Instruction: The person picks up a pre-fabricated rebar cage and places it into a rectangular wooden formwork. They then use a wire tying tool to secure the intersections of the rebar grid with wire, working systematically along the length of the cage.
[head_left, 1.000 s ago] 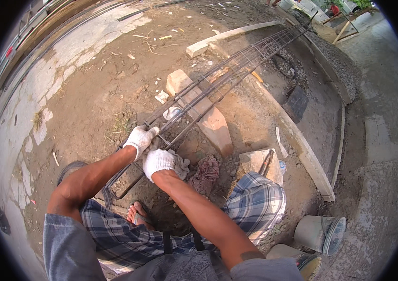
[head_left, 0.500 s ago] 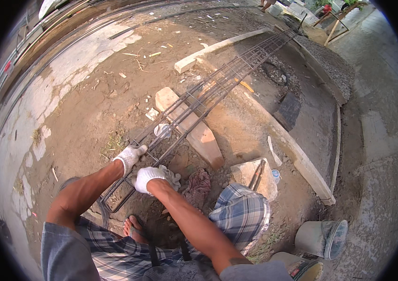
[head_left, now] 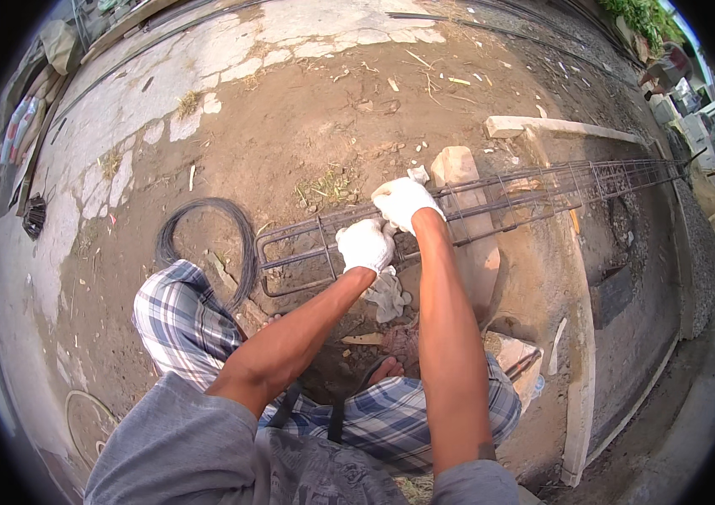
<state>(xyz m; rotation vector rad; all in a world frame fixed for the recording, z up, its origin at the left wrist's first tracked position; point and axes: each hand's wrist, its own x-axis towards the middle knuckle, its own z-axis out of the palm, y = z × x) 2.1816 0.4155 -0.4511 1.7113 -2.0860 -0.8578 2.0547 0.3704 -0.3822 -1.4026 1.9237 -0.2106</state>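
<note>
A long rebar cage (head_left: 516, 187) of dark bars and square stirrups stretches from in front of me to the far right. My left hand (head_left: 365, 245), in a white knit glove, is closed over its bars a short way in from the near end. Beside it my right hand (head_left: 405, 203), gloved alike, is curled over the far-side bars; its fingertips are partly hidden. The two hands almost touch. Underneath, a pale wooden block (head_left: 468, 244) props the cage, and a crumpled whitish cloth (head_left: 387, 296) lies just below my hands.
A coil of thin wire (head_left: 250, 231) lies left of the cage's end. Concrete edging (head_left: 578, 370) runs along the right, with another strip (head_left: 559, 128) farther back. A tool with two dark handles (head_left: 524, 364) rests on a slab near my right knee.
The view has turned, so the cage now runs more sideways to the right and the wire coil shows fully. Both hands have shifted along the cage, away from its near end, and closer together.
</note>
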